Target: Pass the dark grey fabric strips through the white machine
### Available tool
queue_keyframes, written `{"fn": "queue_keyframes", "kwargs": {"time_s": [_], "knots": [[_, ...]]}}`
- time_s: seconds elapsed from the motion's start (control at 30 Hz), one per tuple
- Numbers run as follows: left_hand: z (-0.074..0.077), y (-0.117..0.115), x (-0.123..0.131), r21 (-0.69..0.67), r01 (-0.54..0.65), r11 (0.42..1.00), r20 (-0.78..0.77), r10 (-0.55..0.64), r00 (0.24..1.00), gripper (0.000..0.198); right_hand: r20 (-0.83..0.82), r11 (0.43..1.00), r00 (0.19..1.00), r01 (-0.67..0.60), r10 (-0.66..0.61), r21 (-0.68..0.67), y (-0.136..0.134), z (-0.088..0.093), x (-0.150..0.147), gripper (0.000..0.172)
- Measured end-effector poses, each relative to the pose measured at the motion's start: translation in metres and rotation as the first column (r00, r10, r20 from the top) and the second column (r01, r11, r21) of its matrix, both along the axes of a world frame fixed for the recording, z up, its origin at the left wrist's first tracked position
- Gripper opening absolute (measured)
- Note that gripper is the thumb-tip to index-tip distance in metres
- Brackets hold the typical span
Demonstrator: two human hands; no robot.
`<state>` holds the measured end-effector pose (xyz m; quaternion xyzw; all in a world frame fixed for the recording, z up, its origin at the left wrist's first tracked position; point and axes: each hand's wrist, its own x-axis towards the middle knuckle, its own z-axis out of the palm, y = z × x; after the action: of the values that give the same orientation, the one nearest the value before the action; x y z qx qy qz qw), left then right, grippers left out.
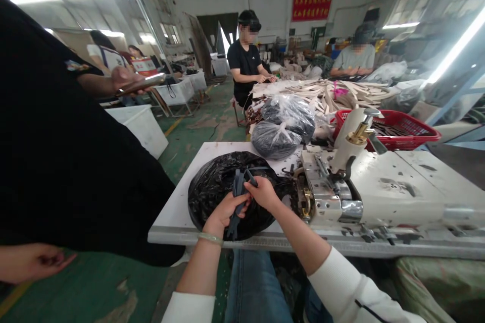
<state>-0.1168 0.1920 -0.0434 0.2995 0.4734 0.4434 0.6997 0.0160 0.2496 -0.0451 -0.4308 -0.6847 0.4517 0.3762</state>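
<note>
A bundle of dark blue-grey strips [238, 184] is gripped in my left hand [226, 209], its ends sticking out above and below the fingers. Close beside it, my right hand [264, 193] pinches a short dark strip [250, 177] between thumb and fingers. Both hands are over a black plastic bag [210, 181] lying spread in a round shape on the white table. Just to the right of the bag stands a sewing machine [329, 186] with a metal bed; neither hand touches it.
Tied clear bags of dark pieces [280, 133] sit behind the black bag. A red basket [409, 128] is behind the machine. A person in black [76, 151] stands close on my left, holding a phone [142, 84]. Two other people work at a table heaped with pale strips [322, 91].
</note>
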Motion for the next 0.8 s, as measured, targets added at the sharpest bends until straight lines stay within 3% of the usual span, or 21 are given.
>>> {"fn": "queue_keyframes", "kwargs": {"time_s": [0.07,0.13,0.2,0.3,0.37,0.5,0.57,0.63,0.73,0.8], "knots": [[0.000,-0.003,-0.001,0.007,-0.011,1.000,0.019,0.011,1.000,0.035,-0.066,1.000,0.998,0.006,-0.007,-0.022,-0.006,0.000,0.002,0.013],[0.002,-0.007,-0.003,0.027,-0.050,0.998,0.049,0.049,0.998,0.035,-0.241,0.990,0.970,0.002,-0.036,-0.141,-0.015,0.003,0.009,0.024],[0.005,-0.014,-0.004,0.056,-0.113,0.992,0.086,0.108,0.990,0.036,-0.490,0.920,0.871,-0.175,-0.021,-0.351,-0.027,0.009,0.021,0.043],[0.016,-0.026,0.000,0.100,-0.207,0.973,0.142,0.192,0.971,0.034,-0.781,0.627,0.623,-0.623,0.037,-0.467,-0.051,0.020,0.041,0.065],[0.027,-0.035,0.006,0.132,-0.232,0.964,0.164,0.210,0.964,0.033,-0.865,0.453,0.502,-0.776,0.022,-0.439,-0.065,0.026,0.052,0.065],[0.049,-0.050,0.028,0.186,-0.152,0.971,0.135,0.128,0.982,0.034,-0.908,0.243,0.418,-0.877,-0.042,-0.415,-0.088,0.033,0.066,0.052],[0.057,-0.055,0.038,0.204,-0.100,0.974,0.099,0.081,0.992,0.029,-0.918,0.182,0.392,-0.900,-0.063,-0.396,-0.097,0.036,0.071,0.039],[0.060,-0.061,0.046,0.211,-0.079,0.974,0.055,0.068,0.996,0.027,-0.924,0.210,0.378,-0.901,-0.055,-0.381,-0.106,0.039,0.076,0.026],[0.060,-0.067,0.055,0.188,-0.067,0.980,-0.005,0.070,0.998,0.033,-0.889,0.407,0.458,-0.816,0.023,-0.410,-0.117,0.038,0.084,0.016],[0.059,-0.070,0.059,0.175,-0.061,0.983,-0.026,0.067,0.997,0.035,-0.831,0.499,0.552,-0.741,0.071,-0.449,-0.123,0.035,0.089,0.019]]}}
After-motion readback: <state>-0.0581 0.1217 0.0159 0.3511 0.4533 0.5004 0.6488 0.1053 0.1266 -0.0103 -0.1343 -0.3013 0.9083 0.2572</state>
